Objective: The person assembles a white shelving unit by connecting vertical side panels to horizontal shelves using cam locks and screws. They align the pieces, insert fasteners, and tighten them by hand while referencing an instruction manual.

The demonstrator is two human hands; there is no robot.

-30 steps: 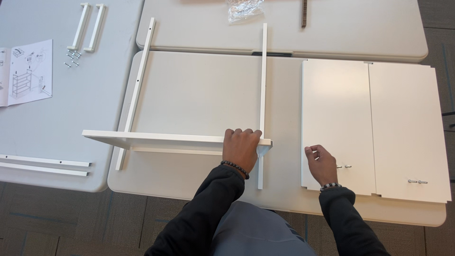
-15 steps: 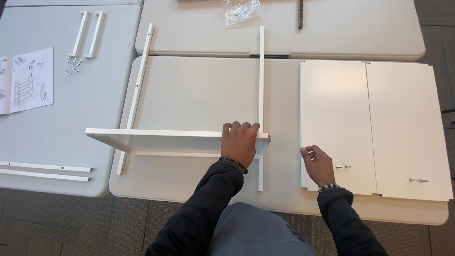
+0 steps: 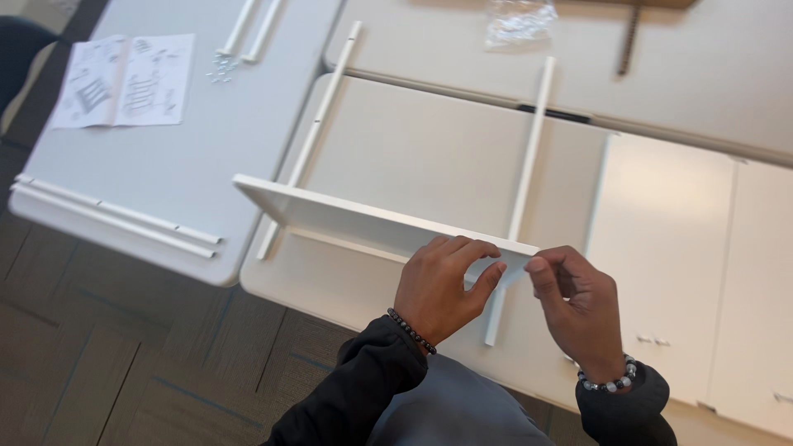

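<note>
White shelf board (image 3: 355,219) stands on edge mid-frame; left hand (image 3: 438,289) grips its right end with curled fingers, right hand (image 3: 578,306) pinches that same corner beside a rail (image 3: 529,157).

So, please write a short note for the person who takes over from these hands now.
Left hand: holds the near end of the upright white panel, fingers over its top edge.
Right hand: fingertips at the same end, where it meets the right white rail.
Left white rail lies under the far end.
Done: panel stands across both rails.
Left: the join cannot be judged. Screws lie by the instruction sheet.
</note>
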